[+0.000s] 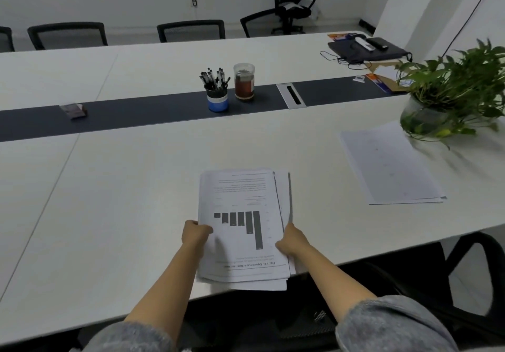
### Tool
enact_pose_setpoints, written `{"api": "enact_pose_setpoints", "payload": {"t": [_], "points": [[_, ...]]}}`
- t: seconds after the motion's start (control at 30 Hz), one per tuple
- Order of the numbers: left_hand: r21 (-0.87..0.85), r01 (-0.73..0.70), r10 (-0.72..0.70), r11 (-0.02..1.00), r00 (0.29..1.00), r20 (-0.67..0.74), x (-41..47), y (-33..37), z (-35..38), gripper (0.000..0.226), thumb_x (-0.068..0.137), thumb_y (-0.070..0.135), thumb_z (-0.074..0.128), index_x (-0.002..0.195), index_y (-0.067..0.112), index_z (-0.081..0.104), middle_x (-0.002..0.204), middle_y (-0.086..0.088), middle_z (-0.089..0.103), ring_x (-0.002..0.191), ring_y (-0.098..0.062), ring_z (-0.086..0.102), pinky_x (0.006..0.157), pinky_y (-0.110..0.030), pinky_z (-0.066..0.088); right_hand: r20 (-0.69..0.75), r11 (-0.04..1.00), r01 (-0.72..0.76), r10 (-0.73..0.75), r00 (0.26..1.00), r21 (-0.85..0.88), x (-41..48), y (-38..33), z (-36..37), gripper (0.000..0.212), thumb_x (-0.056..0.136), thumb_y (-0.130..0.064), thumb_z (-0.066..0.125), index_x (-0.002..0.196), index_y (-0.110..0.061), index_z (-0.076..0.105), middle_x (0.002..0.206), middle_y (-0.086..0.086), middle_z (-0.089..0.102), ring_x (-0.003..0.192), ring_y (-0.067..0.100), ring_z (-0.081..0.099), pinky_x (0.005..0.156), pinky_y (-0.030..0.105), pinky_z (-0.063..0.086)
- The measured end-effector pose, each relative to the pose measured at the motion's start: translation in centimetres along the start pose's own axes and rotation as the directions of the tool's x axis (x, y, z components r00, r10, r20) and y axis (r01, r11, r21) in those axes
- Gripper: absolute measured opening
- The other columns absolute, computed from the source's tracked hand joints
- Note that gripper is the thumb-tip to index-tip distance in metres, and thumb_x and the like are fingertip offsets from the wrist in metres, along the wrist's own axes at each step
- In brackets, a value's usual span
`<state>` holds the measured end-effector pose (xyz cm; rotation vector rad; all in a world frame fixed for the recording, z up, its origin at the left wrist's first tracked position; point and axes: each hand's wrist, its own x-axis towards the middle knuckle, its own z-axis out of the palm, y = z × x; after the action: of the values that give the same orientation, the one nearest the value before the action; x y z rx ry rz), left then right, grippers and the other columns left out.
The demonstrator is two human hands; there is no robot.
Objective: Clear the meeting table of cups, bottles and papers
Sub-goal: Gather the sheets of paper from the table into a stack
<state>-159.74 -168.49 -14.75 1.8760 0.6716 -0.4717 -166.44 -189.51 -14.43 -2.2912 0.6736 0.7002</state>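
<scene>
Fingers of the left hand [195, 233] pinch the left edge of the printed stack [240, 196], thumb on top and the rest hidden beneath; the right hand [291, 241] pinches the right edge the same way. This stack, several sheets slightly fanned with a bar chart uppermost, lies at lower centre of the frame, and its near end overhangs the near edge of the white table [109, 201].

At the far left, one small box [73, 110] sits on the dark strip [164, 111] that runs across the middle. Broad white tabletop stretches between that strip and the left hand. Four chair backs [67, 34] line the far edge. At centre on the strip stand one pen cup [217, 99] and one brown jar [244, 82], close together, with one cable hatch [291, 96] just to their right. One swivel chair [292, 4] stands at the back wall.

To the right, a second paper stack [390, 166] lies flat, well apart from the held one and close to the near edge. One potted plant [448, 89] stands by its far corner, at the right edge of the frame. One dark laptop [369, 49] lies at upper right.
</scene>
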Motion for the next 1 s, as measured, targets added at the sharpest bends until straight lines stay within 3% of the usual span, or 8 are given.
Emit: {"api": "enact_pose_setpoints", "payload": {"t": [0.1, 0.23, 0.37, 0.53, 0.67, 0.77, 0.9, 1.0], "points": [[-0.053, 0.102, -0.102, 0.993, 0.995, -0.001, 0.2, -0.3, 0.4, 0.046, 0.081, -0.002, 0.059, 0.123, -0.011, 0.043, 0.124, -0.026, 0.049, 0.112, -0.042, 0.049, 0.085, -0.041, 0.042, -0.017, 0.998, 0.029, -0.03, 0.999, -0.06, 0.0, 0.5, 0.6, 0.054, 0.088, -0.009, 0.048, 0.136, 0.003, 0.026, 0.127, 0.016, 0.053, 0.115, 0.029, 0.054, 0.086, 0.029, 0.045], [0.017, 0.117, -0.118, 0.993, 0.992, 0.035, 0.1, -0.6, 0.7, 0.045, 0.08, 0.004, 0.062, 0.121, -0.009, 0.047, 0.12, -0.023, 0.051, 0.104, -0.036, 0.047, 0.087, -0.035, 0.041, -0.016, 0.997, 0.028, -0.029, 0.999, -0.072, 0.1, 1.0, 1.0, 0.061, 0.086, -0.009, 0.052, 0.137, 0.002, 0.021, 0.127, 0.015, 0.053, 0.115, 0.029, 0.054, 0.085, 0.028, 0.045], [0.404, 0.137, -0.109, 0.904, 0.99, -0.092, -0.4, -1.1, 0.4, 0.047, 0.077, 0.022, 0.064, 0.118, 0.004, 0.048, 0.128, -0.022, 0.042, 0.119, -0.036, 0.039, 0.096, -0.036, 0.037, -0.012, 0.997, 0.03, -0.031, 0.999, -0.073, 0.1, 1.4, 1.4, 0.062, 0.084, -0.007, 0.053, 0.137, 0.001, 0.022, 0.125, 0.015, 0.054, 0.112, 0.028, 0.056, 0.086, 0.03, 0.048], [-0.07, 0.09, -0.072, 0.994, 0.971, 0.228, -0.4, -1.1, -0.6, 0.051, 0.066, 0.01, 0.069, 0.111, -0.007, 0.052, 0.11, -0.026, 0.059, 0.089, -0.037, 0.059, 0.078, -0.041, 0.05, -0.021, 0.997, 0.039, -0.04, 0.999, -0.071, -0.1, 1.5, 1.4, 0.058, 0.084, -0.007, 0.055, 0.133, 0.0, 0.025, 0.123, 0.015, 0.055, 0.11, 0.028, 0.056, 0.079, 0.027, 0.045], [-0.087, 0.243, -0.191, 0.966, 0.901, 0.39, 0.1, -1.8, -2.5, 0.024, 0.08, 0.002, 0.057, 0.105, 0.001, 0.058, 0.104, -0.021, 0.065, 0.088, -0.035, 0.063, 0.079, -0.042, 0.053, -0.008, 0.996, 0.062, -0.063, 0.998, -0.064, -0.1, 1.9, 1.6, 0.051, 0.084, -0.007, 0.054, 0.128, -0.002, 0.03, 0.121, 0.013, 0.055, 0.101, 0.025, 0.055, 0.079, 0.027, 0.046], [-0.069, 0.112, -0.062, 0.991, 0.86, 0.507, 0.2, -1.7, -2.7, 0.033, 0.072, -0.008, 0.054, 0.102, 0.003, 0.058, 0.099, -0.018, 0.066, 0.086, -0.034, 0.062, 0.074, -0.04, 0.052, 0.012, 0.998, 0.06, -0.059, 0.998, -0.03, -0.3, 2.0, 1.6, 0.047, 0.083, -0.008, 0.055, 0.124, -0.005, 0.034, 0.12, 0.011, 0.055, 0.094, 0.022, 0.052, 0.079, 0.027, 0.046], [-0.14, -0.126, 0.178, 0.982, 0.87, 0.461, -1.1, -1.2, -3.2, 0.036, 0.055, 0.005, 0.051, 0.09, 0.006, 0.063, 0.087, -0.015, 0.065, 0.075, -0.027, 0.059, 0.067, -0.033, 0.051, 0.04, 0.974, 0.071, -0.081, 0.996, 0.216, -0.6, 1.9, 0.2, 0.047, 0.078, -0.019, 0.067, 0.12, -0.01, 0.047, 0.117, 0.005, 0.059, 0.1, 0.019, 0.056, 0.085, 0.032, 0.051], [-0.243, -0.258, 0.347, 0.935, 0.812, 0.469, -2.0, -0.2, -4.7, 0.033, 0.06, 0.016, 0.062, 0.092, 0.013, 0.066, 0.087, -0.005, 0.072, 0.081, -0.025, 0.066, 0.065, -0.028, 0.054, -0.144, 0.782, 0.283, -0.245, 0.959, 0.555, -2.6, 0.3, -3.4, 0.031, 0.08, -0.012, 0.07, 0.105, -0.019, 0.053, 0.101, -0.007, 0.062, 0.1, 0.017, 0.06, 0.082, 0.022, 0.051]]}}
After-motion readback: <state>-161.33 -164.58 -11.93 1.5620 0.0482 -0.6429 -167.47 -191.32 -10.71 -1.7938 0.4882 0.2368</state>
